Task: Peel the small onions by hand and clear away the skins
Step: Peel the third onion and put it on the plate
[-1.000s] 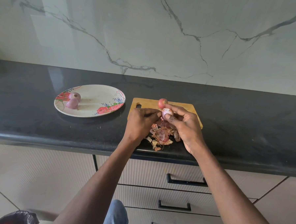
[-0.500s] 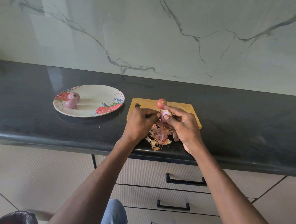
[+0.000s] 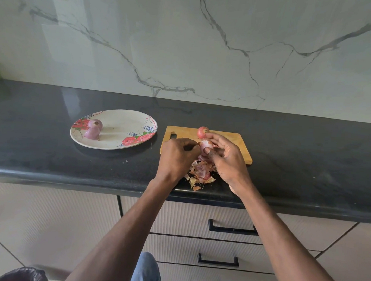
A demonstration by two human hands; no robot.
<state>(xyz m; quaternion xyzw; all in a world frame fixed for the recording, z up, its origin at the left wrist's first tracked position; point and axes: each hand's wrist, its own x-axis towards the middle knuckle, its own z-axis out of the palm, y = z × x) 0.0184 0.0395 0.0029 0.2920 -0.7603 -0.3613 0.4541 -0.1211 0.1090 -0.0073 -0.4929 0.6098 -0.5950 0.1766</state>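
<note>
Onion (image 3: 206, 146), half stripped and pale pink, sits at the centre of the frame just above the wooden board (image 3: 242, 147), held in the right hand (image 3: 227, 162) with thumb and fingertips curled round it. The left hand (image 3: 176, 153) has its fingers bunched against the onion's left side, apparently pinching a flap of skin, though the exact hold is hidden. I judge the bulb light, firm and slick once bare, so it wants a steady grip across its middle, while the papery skin is brittle and best taken near the root end. Another unpeeled onion (image 3: 203, 132) rests on the board's far edge, two peeled onions (image 3: 94, 128) lie on the floral plate (image 3: 120, 143) at centre left, and loose skins (image 3: 201, 173) are heaped on the counter (image 3: 50, 161) below the hands.
</note>
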